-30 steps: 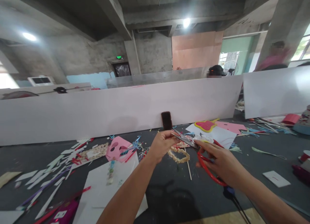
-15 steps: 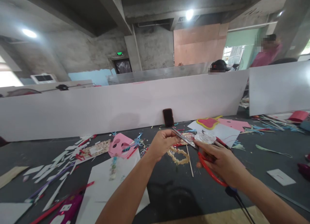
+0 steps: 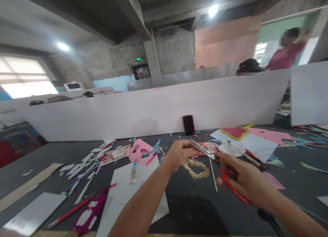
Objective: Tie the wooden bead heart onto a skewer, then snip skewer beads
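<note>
Right hand (image 3: 248, 184) curled through red-handled scissors (image 3: 232, 189), blades (image 3: 205, 152) together and reaching the half-closed left hand (image 3: 179, 154), its hold unclear, above a dark worktable (image 3: 38, 161); any slip could nick that hand.

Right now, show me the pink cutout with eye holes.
The pink mask with two eye holes, left of the bead ring; the yellow-edged pink cutout has no such holes.
</note>
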The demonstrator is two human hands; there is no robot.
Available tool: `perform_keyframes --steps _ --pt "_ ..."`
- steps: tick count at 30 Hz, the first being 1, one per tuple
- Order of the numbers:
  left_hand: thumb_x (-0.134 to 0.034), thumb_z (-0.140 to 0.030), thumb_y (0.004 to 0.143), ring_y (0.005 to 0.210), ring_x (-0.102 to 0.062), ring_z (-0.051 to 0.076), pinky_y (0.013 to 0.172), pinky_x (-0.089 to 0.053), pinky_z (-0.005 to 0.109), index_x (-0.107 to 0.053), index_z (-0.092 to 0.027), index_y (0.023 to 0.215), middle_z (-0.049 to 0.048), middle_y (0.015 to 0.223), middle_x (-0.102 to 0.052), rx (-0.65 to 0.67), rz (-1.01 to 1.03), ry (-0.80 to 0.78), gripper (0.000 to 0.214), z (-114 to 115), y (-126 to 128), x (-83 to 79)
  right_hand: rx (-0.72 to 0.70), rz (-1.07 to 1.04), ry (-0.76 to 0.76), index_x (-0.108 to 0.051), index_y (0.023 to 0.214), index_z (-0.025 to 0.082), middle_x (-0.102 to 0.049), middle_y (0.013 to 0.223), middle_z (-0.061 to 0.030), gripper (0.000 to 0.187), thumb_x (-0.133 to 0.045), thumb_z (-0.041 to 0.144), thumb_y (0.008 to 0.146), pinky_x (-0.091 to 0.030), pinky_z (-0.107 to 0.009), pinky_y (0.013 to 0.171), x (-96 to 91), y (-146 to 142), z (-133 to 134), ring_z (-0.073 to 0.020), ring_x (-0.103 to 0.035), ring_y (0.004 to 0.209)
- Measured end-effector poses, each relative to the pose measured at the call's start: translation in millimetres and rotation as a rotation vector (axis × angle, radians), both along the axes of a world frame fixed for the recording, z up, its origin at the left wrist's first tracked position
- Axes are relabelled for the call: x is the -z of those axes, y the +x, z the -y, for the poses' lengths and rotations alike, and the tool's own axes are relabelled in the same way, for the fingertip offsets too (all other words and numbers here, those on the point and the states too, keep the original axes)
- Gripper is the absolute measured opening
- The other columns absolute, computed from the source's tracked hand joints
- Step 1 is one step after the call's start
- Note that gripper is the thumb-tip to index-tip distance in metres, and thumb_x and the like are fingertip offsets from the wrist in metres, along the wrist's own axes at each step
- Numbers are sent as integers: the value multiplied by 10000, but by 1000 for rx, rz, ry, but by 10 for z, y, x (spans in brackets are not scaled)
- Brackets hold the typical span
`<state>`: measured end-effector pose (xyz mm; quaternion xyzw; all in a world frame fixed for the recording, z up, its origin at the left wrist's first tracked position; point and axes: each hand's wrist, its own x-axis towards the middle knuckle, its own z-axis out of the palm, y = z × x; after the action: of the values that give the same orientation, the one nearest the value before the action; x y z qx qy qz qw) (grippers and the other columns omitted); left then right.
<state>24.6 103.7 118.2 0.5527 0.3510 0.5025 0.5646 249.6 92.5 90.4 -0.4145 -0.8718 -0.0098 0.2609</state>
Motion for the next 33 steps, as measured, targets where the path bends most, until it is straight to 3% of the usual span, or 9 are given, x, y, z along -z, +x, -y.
perform_keyframes --steps 3,9,15,21,27,33 --pt "-742 -245 587 636 -581 118 678 -449 238 -702 -135 697 0 640 -654 13 -16 23 160 -2 -25 -8 -50 20 76 -434 1336 211 -618 1194 -108 627 -560 489 787 -535 -294 706 20 -9 -29 -243 -646 961" --pt "-682 -200 637 615 -542 103 631 -421 221 -703 -128 704 -3 618 -624 4 -79 41 101 7 -41 17 -55 67 33 -406 1379 203 -613 1201 -136 633 -524 461 814 -550 -343 704 6 -27 -24 -274 -652 953" --pt "-688 -201 627 603 -534 102 628 -422 224 -717 -133 723 -3 611 -624 25 -61 -4 122 25 -9 18 -14 46 -91 -475 1334 227 -670 1111 -80 593 -581 397 776 -542 -314 666 0 -73 17 -255 -674 862" --pt "-711 -261 630 600 -524 105 639 -409 239 -694 -126 666 6 603 -611 45 -67 1 141 19 8 38 43 30 -146 -542 1253 206 -709 1007 -77 465 -530 342 808 -519 -278 626 -17 -54 42 -219 -684 772" --pt "-727 -246 605 582 -525 112 613 -387 246 -671 -133 645 4 573 -604 66 -55 -23 132 -26 31 55 -95 29 -159 -413 1348 154 -571 1239 -173 780 -617 564 716 -483 -383 855 -116 -11 68 -297 -578 1082" --pt "-697 -196 606 574 -519 116 614 -397 255 -681 -133 651 5 564 -599 96 -70 0 79 -19 64 60 -40 79 -184 -403 1353 148 -544 1261 -192 783 -594 581 729 -475 -424 862 -152 -13 94 -317 -568 1091"
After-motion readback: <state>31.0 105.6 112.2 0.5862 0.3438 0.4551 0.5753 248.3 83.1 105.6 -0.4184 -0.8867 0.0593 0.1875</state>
